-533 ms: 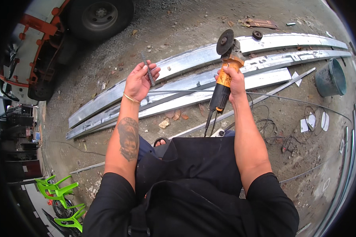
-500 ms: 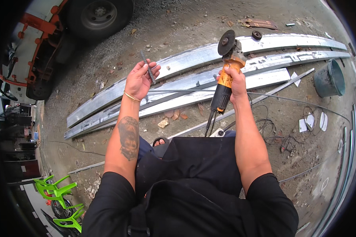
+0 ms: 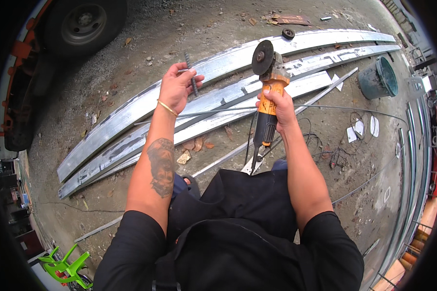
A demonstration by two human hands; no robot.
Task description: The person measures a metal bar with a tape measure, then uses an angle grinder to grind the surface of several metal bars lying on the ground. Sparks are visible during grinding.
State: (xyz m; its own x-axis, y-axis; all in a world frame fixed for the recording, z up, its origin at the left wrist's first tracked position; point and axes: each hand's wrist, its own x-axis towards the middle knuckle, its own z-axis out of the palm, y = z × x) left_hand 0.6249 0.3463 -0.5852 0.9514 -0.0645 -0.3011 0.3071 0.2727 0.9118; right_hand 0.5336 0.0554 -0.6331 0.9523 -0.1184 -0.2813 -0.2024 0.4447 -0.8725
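My left hand (image 3: 176,89) grips a short dark ribbed rod (image 3: 188,61), held upright between thumb and fingers above the galvanised steel beams (image 3: 111,123). My right hand (image 3: 283,110) is wrapped round the orange and black angle grinder (image 3: 265,128), whose dark disc (image 3: 261,57) is at the top, turned to the left, with its cord hanging down. A long thin rod (image 3: 315,105) crosses behind both hands, over the beams and ground.
A truck wheel (image 3: 84,26) stands at upper left. A green bucket (image 3: 377,80), cables (image 3: 335,155), white offcuts (image 3: 359,128) and long pipes (image 3: 411,160) lie to the right. A small black wheel (image 3: 288,33) rests beyond the grinder. Green plastic chairs (image 3: 74,266) are at lower left.
The view has turned, so beams, bucket and truck sit further left and, at the right, higher in the picture. My left hand is slightly higher; the grinder appears a little further left and lower.
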